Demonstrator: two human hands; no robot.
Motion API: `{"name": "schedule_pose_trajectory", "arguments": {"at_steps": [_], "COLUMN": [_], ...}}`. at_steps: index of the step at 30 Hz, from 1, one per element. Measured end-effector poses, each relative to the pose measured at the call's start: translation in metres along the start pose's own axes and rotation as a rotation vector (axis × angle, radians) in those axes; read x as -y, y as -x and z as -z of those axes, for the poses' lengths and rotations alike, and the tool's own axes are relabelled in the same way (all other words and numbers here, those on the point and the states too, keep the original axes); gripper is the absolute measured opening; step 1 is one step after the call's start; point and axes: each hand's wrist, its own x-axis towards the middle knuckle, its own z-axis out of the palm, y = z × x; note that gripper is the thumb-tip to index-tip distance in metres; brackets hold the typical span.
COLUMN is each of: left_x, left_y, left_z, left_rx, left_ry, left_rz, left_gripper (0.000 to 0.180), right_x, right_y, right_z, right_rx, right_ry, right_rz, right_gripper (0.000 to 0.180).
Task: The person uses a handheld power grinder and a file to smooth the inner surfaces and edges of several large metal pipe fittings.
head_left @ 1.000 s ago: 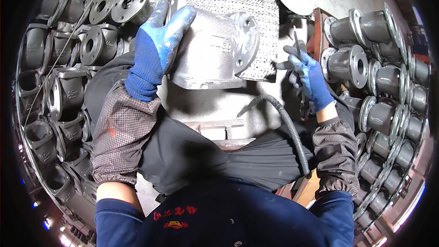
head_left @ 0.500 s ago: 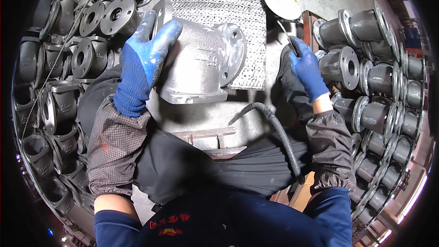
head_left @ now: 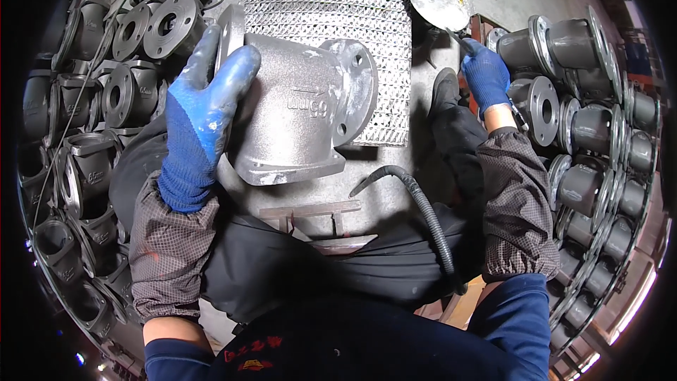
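A grey cast-metal valve body [head_left: 289,109] with flanges at its sides and base is tilted over the near end of a ridged metal-mesh block. Whitish smears mark its right flange [head_left: 358,92]. My left hand [head_left: 208,95], in a blue glove, grips the left flange, thumb on the near side and fingers behind. Off to the right, my gloved right hand [head_left: 485,76] is closed round a slim tool that looks like a putty knife [head_left: 457,39]. Its thin blade reaches the near edge of a pale round plate [head_left: 438,0]; most of the handle is hidden in my fist.
Similar flanged castings [head_left: 169,25] stand stacked on the left, and more castings [head_left: 582,123] are piled on the right. The mesh block [head_left: 381,49] lies ahead. A dark ribbed hose [head_left: 423,204] curves over my lap, beside a low rusty metal frame [head_left: 310,210].
My right hand has moved up and slightly right, bringing the blade to the plate. The valve body has tipped slightly and shifted left and nearer with my left hand.
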Motion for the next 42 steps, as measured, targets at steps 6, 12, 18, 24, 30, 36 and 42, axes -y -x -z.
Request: {"name": "schedule_pose_trajectory", "arguments": {"at_steps": [6,12,18,24,30,36,42], "left_x": [-0.007,-0.007,-0.003,-0.004,0.018,0.019,0.02], "left_y": [-0.001,0.0,-0.002,-0.002,-0.014,-0.022,-0.026], "left_z": [-0.003,-0.001,0.004,0.0,0.028,0.024,0.051], "left_rx": [-0.033,-0.044,-0.029,-0.015,0.079,0.131,0.247], "left_ry": [-0.259,-0.177,-0.161,-0.039,-0.56,-0.803,-0.642], "left_rz": [0.032,0.019,0.016,-0.004,-0.46,-0.619,-0.702], "left_gripper": [0.068,0.068,0.069,0.065,0.042,0.031,0.035], "right_x": [-0.003,-0.003,0.001,-0.021,0.004,0.028,0.084], "right_y": [-0.009,-0.021,-0.022,-0.034,-0.013,0.06,0.113], "right_z": [-0.006,-0.014,-0.012,-0.03,0.024,0.081,0.117], "right_rx": [-0.021,0.057,0.096,0.103,0.349,0.318,0.085], "right_ry": [0.075,0.083,0.078,-0.086,-0.39,-0.725,-0.107], "right_rz": [0.035,0.026,0.006,0.121,-0.126,0.241,0.8], "right_gripper": [0.031,0.034,0.035,0.036,0.039,0.048,0.041]}}
